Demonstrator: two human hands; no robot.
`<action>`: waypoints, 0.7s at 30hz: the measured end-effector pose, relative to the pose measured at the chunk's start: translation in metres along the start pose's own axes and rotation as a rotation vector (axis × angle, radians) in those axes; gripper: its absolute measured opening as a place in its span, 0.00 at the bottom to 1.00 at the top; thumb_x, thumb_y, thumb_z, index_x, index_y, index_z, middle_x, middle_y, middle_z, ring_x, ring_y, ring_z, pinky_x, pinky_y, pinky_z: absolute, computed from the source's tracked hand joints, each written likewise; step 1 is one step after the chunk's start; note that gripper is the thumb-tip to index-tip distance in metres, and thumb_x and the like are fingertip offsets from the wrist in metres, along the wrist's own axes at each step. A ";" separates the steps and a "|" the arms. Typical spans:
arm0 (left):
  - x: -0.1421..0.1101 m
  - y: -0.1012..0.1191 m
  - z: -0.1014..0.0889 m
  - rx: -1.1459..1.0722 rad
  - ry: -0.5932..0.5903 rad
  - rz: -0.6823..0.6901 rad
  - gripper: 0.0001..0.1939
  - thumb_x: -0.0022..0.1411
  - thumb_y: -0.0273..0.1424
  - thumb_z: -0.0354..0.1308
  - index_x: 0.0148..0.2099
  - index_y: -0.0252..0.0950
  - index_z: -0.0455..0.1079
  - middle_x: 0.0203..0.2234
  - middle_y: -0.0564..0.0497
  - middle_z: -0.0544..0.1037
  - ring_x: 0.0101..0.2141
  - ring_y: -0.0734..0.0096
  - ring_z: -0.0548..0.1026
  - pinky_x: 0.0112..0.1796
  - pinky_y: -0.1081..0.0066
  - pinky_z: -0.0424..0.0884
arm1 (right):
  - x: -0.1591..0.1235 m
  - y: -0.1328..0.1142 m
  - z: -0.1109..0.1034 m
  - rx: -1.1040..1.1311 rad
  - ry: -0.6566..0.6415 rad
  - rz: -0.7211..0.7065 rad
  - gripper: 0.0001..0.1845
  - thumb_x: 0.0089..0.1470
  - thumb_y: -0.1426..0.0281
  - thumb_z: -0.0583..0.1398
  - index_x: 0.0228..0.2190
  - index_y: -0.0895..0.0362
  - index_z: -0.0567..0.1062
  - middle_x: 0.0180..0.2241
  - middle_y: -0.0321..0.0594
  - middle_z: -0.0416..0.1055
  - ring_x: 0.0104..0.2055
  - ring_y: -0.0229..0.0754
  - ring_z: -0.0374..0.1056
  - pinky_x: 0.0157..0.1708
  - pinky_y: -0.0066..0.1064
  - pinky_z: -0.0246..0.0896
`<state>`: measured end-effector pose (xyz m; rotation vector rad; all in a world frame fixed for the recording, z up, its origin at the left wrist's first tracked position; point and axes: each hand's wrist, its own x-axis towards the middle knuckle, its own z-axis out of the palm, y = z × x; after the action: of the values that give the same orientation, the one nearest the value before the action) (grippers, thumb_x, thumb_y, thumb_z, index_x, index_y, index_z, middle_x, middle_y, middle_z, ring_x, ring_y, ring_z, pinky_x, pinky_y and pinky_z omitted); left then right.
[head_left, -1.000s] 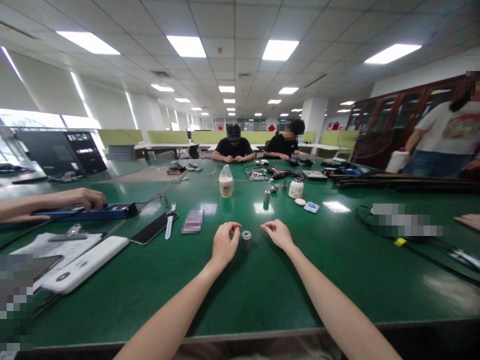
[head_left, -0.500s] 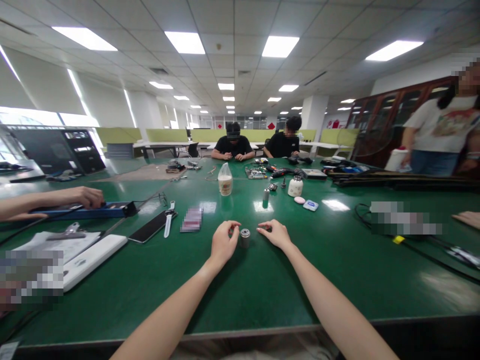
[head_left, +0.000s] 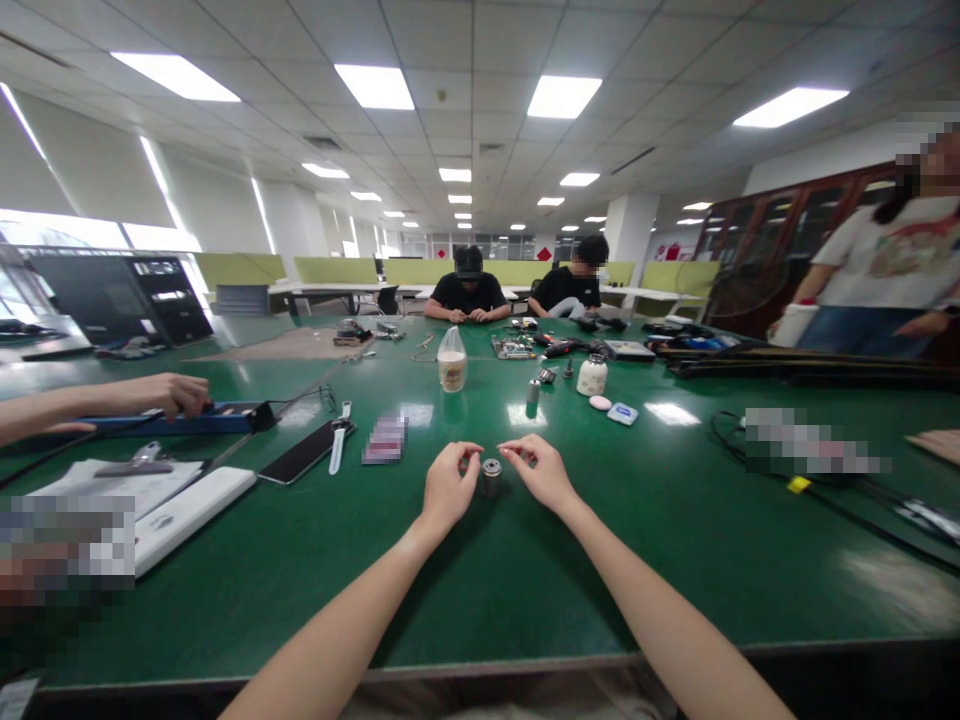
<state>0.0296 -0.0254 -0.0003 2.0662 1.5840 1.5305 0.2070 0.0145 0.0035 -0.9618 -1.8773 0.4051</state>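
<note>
A small grey metal cylinder (head_left: 492, 482) stands upright on the green tabletop between my hands, its round top facing up. Just left of it, my left hand (head_left: 452, 485) is curved, with fingertips close to the cylinder's upper edge; the fingers look apart and I see nothing in them. My right hand (head_left: 543, 472) curves in from the other side, finger and thumb tips a little apart near the cylinder's top right. Neither hand clearly touches it. Farther out stands a second small metal cylinder (head_left: 533, 393).
A bagged cup (head_left: 452, 371) and white jar (head_left: 592, 376) stand beyond my hands. A phone (head_left: 298, 455), watch (head_left: 340, 442) and white case (head_left: 191, 525) lie left. Another person's hand (head_left: 176, 394) rests at a blue power strip (head_left: 229, 417). Cables (head_left: 832, 515) run along the right.
My right hand has moved left, closer to the small cylinder and my left hand. My left hand and the cylinder have hardly moved. The standing person at right has shifted an arm.
</note>
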 end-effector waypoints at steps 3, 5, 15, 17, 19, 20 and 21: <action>0.000 0.000 0.000 -0.006 0.003 0.005 0.09 0.62 0.30 0.51 0.39 0.38 0.72 0.30 0.52 0.76 0.29 0.72 0.71 0.33 0.71 0.67 | -0.004 -0.016 0.005 0.025 -0.043 -0.042 0.10 0.56 0.64 0.59 0.36 0.53 0.80 0.30 0.38 0.71 0.30 0.36 0.65 0.34 0.28 0.61; 0.000 -0.001 0.000 -0.013 0.008 0.007 0.09 0.62 0.30 0.51 0.39 0.37 0.72 0.30 0.52 0.76 0.29 0.72 0.71 0.33 0.72 0.67 | -0.006 -0.020 0.006 0.006 -0.064 -0.049 0.09 0.56 0.65 0.59 0.36 0.52 0.79 0.31 0.37 0.71 0.31 0.36 0.66 0.36 0.29 0.61; -0.001 0.002 0.000 -0.017 -0.008 0.007 0.09 0.62 0.31 0.51 0.39 0.38 0.72 0.30 0.52 0.75 0.28 0.72 0.70 0.32 0.72 0.66 | -0.008 -0.019 0.012 -0.060 -0.055 -0.001 0.10 0.56 0.63 0.59 0.34 0.52 0.79 0.31 0.37 0.69 0.31 0.36 0.65 0.35 0.28 0.60; -0.001 0.002 0.000 -0.020 -0.013 -0.001 0.09 0.62 0.31 0.51 0.39 0.37 0.72 0.30 0.52 0.75 0.28 0.72 0.70 0.32 0.72 0.66 | -0.008 -0.019 0.012 -0.064 -0.067 0.015 0.10 0.56 0.62 0.59 0.34 0.52 0.79 0.30 0.37 0.68 0.30 0.36 0.65 0.34 0.28 0.60; -0.001 0.002 0.000 -0.025 -0.019 -0.002 0.09 0.62 0.31 0.51 0.40 0.37 0.72 0.30 0.52 0.75 0.28 0.72 0.70 0.32 0.72 0.66 | -0.008 -0.019 0.013 -0.067 -0.072 0.030 0.11 0.56 0.61 0.59 0.33 0.52 0.79 0.30 0.36 0.68 0.30 0.36 0.65 0.33 0.27 0.59; -0.001 0.002 0.000 -0.030 -0.025 0.000 0.09 0.62 0.31 0.51 0.40 0.37 0.72 0.30 0.52 0.75 0.28 0.72 0.70 0.32 0.72 0.66 | -0.008 -0.018 0.013 -0.069 -0.071 0.037 0.11 0.56 0.61 0.58 0.33 0.52 0.79 0.29 0.36 0.68 0.30 0.36 0.65 0.32 0.27 0.59; -0.001 0.002 0.000 -0.037 -0.033 0.004 0.09 0.63 0.32 0.52 0.40 0.37 0.72 0.30 0.52 0.75 0.29 0.72 0.70 0.33 0.71 0.66 | -0.008 -0.018 0.013 -0.069 -0.067 0.043 0.12 0.56 0.61 0.58 0.33 0.53 0.79 0.29 0.37 0.68 0.29 0.36 0.65 0.32 0.27 0.59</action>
<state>0.0309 -0.0269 0.0003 2.0651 1.5293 1.5077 0.1896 -0.0016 0.0033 -1.0480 -1.9447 0.4051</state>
